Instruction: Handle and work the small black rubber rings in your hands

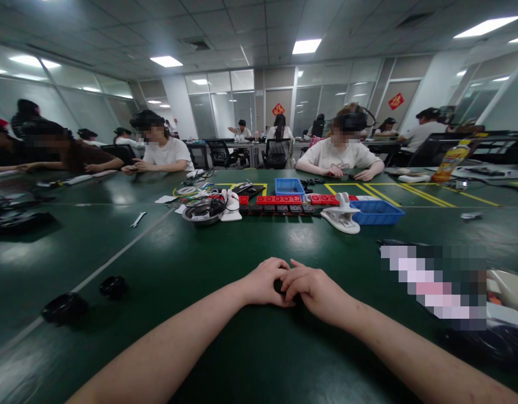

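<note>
Over the dark green table [225, 359], my left hand [264, 282] and my right hand [313, 289] meet in front of me, fingertips touching or nearly so. Both have curled fingers closed around a dark spot between them. It looks like a small black piece, mostly hidden by the fingers, and its kind cannot be made out. To the left lie two black, rounded, hollow-looking parts, a larger one [64, 308] and a smaller one [114, 287].
Ahead stand a metal bowl [203, 216] with cables, a red-and-black power strip row [280, 200], a white clamp stand [341, 216] and a blue bin [379, 212]. A wrench [138, 219] lies left. A blurred-out item [431, 286] lies right. Several people sit opposite.
</note>
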A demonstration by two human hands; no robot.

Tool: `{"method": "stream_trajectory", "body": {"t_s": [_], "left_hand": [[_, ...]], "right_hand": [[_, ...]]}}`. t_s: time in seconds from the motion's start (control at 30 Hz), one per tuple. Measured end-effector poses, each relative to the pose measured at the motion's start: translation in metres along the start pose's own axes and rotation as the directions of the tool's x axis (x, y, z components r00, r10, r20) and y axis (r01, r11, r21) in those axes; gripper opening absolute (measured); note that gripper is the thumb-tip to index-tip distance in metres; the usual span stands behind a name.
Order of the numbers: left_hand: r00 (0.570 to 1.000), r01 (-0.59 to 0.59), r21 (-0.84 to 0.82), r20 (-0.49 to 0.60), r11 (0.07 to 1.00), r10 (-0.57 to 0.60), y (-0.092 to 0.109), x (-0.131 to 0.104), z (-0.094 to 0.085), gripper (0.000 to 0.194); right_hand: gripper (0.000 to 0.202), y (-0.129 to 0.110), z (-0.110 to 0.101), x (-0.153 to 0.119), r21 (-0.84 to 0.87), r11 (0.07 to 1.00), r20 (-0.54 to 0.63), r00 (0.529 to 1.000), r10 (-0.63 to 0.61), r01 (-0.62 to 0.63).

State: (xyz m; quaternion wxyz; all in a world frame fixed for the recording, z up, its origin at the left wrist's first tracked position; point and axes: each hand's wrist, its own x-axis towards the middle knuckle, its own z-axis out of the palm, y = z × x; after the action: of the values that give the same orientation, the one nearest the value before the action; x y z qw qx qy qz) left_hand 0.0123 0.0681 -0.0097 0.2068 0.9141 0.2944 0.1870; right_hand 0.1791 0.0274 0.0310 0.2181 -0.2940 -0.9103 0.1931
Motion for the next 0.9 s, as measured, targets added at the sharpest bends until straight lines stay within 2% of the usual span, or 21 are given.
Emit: {"method": "stream_trajectory", "body": {"t_s": [0.17, 0.27, 0.37, 0.43, 0.53, 0.6, 0.73, 0.9], "left_hand": [[1.000, -0.004, 0.016, 0.023, 1.000, 0.004, 0.000, 0.000, -0.002, 0.032], [0.998, -0.032, 0.007, 0.050, 0.999, 0.031, 0.001, 0.000, -0.006, 0.049], [1.000, 0.008, 0.032, 0.029, 0.999, -0.009, 0.003, -0.001, -0.007, 0.074], [0.999, 0.037, 0.082, -0.003, 0.996, -0.036, 0.006, -0.002, -0.006, 0.079], [0.998, 0.040, 0.168, -0.062, 0.985, -0.030, 0.010, -0.002, -0.004, 0.077], [0.996, 0.036, 0.212, -0.092, 0.977, -0.017, 0.012, -0.002, -0.002, 0.075], [0.995, 0.057, 0.250, -0.098, 0.967, -0.033, 0.015, -0.001, 0.003, 0.063], [0.987, 0.111, 0.254, -0.141, 0.961, -0.077, 0.017, 0.001, 0.008, 0.045]], "right_hand": [[0.037, 0.000, 0.000, -0.002, 0.010, 1.000, -0.027, 0.999, -0.026, 0.026], [0.042, -0.002, -0.004, -0.004, -0.029, 0.999, -0.103, 0.995, -0.016, 0.014], [0.044, -0.006, -0.010, -0.005, -0.077, 0.995, -0.205, 0.978, 0.042, -0.059], [0.038, -0.009, -0.013, -0.004, -0.101, 0.982, -0.265, 0.956, 0.127, -0.158], [0.035, -0.011, -0.012, -0.002, -0.137, 0.939, -0.288, 0.919, 0.268, -0.317], [0.031, -0.011, -0.008, 0.000, -0.170, 0.909, -0.247, 0.910, 0.334, -0.380], [0.019, -0.011, -0.002, 0.001, -0.221, 0.880, -0.114, 0.908, 0.404, -0.420], [0.019, -0.013, -0.003, 0.003, -0.233, 0.874, -0.085, 0.904, 0.418, -0.426]]}}
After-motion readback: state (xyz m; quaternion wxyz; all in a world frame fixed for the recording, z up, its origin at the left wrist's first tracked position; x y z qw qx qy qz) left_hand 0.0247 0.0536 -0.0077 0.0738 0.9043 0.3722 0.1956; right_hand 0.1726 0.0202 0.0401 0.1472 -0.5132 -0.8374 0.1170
